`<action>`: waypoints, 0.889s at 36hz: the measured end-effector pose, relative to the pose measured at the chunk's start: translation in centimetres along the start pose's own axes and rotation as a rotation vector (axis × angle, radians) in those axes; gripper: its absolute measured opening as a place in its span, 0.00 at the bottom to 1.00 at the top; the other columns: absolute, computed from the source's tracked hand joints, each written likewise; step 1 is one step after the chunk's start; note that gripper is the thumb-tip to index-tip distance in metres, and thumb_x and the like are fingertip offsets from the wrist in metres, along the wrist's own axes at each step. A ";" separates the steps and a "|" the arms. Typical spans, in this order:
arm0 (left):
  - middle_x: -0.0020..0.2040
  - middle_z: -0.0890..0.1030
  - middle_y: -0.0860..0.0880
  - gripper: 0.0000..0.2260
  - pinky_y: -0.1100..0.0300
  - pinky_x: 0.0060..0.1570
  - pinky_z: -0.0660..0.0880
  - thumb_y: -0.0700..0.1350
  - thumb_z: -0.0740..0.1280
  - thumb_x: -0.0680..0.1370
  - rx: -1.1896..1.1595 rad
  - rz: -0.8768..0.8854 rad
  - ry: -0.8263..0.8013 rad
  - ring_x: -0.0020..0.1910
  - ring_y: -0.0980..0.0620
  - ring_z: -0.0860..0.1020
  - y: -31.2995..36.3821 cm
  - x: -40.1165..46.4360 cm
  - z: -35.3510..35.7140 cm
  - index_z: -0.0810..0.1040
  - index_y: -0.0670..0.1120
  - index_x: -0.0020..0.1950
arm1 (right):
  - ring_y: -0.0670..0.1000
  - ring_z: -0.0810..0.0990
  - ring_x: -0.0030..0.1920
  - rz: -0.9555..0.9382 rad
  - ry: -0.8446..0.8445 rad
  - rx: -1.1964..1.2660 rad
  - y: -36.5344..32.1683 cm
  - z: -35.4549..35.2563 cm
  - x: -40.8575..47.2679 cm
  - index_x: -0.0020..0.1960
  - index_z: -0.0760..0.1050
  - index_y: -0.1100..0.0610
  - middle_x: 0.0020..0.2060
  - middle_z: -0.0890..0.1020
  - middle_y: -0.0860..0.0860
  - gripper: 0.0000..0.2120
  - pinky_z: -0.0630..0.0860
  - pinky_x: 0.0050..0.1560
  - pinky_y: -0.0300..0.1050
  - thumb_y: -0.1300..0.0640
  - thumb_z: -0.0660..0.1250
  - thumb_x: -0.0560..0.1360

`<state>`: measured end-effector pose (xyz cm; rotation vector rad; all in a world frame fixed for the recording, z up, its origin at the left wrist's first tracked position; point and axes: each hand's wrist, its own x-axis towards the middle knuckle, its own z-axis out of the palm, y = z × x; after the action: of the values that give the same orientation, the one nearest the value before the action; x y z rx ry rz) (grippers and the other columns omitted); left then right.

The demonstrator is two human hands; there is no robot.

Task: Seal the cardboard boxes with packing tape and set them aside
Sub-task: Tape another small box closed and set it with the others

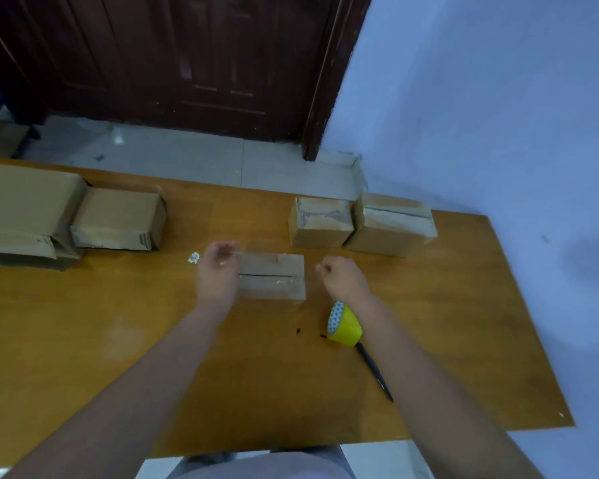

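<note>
While a clear strip of tape is stretched over a small box, both hands hold its ends.

Box sits mid counter, flaps closed w/ a dark seam across the top. Left hand at the box's left edge, fingers curled in a pinch grip on the tape end; right hand just right of the box, fingers curled, grip looks clamped on the other tape end, tho tape there is near invisible. Yellow tape roll lies on its side by the right wrist, dark pen touching it on the near side. Two taped boxes side by side at the far edge, right of centre. Another box far left, beside big flat cardboard. Small white scrap just left of the left hand.
</note>
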<state>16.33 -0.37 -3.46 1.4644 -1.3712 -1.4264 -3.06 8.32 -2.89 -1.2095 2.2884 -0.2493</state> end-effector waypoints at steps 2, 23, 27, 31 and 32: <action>0.52 0.75 0.47 0.11 0.54 0.50 0.70 0.44 0.62 0.80 0.241 -0.137 0.042 0.51 0.45 0.74 -0.9 1.1 -1.0 0.72 0.43 0.61 | 0.55 0.77 0.37 0.072 0.011 0.185 -0.6 0.5 -0.5 0.47 0.76 0.60 0.38 0.79 0.57 0.13 0.74 0.40 0.49 0.54 0.57 0.81; 0.50 0.79 0.51 0.23 0.55 0.42 0.76 0.57 0.64 0.78 0.417 0.117 -0.426 0.43 0.48 0.78 7.7 -4.2 10.9 0.67 0.49 0.69 | 0.51 0.75 0.54 0.279 0.565 0.761 6.4 -8.4 -5.9 0.62 0.74 0.59 0.52 0.77 0.51 0.14 0.69 0.50 0.43 0.55 0.63 0.79; 0.58 0.79 0.46 0.19 0.55 0.44 0.76 0.53 0.62 0.80 0.460 0.096 -0.517 0.48 0.44 0.79 7.9 -5.1 16.2 0.68 0.49 0.70 | 0.54 0.76 0.55 0.367 0.529 0.736 11.1 -9.5 -5.3 0.64 0.74 0.58 0.56 0.79 0.53 0.15 0.70 0.49 0.46 0.55 0.61 0.79; 0.62 0.76 0.44 0.21 0.57 0.45 0.72 0.47 0.60 0.82 0.479 0.001 -0.668 0.50 0.47 0.76 6.3 -5.2 21.1 0.61 0.49 0.74 | 0.56 0.75 0.49 0.492 0.444 0.696 15.2 -9.0 -4.6 0.64 0.73 0.60 0.52 0.78 0.56 0.15 0.68 0.44 0.46 0.55 0.59 0.80; 0.64 0.75 0.43 0.21 0.56 0.49 0.72 0.47 0.59 0.82 0.484 -0.036 -0.695 0.54 0.45 0.75 5.9 -5.3 22.0 0.60 0.49 0.75 | 0.55 0.74 0.46 0.512 0.412 0.683 16.3 -8.7 -4.3 0.64 0.73 0.61 0.50 0.78 0.56 0.15 0.68 0.40 0.45 0.55 0.59 0.80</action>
<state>-5.45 7.71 -0.45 1.3141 -2.2503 -1.8052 -17.36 20.52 -0.48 -0.2282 2.4294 -1.0510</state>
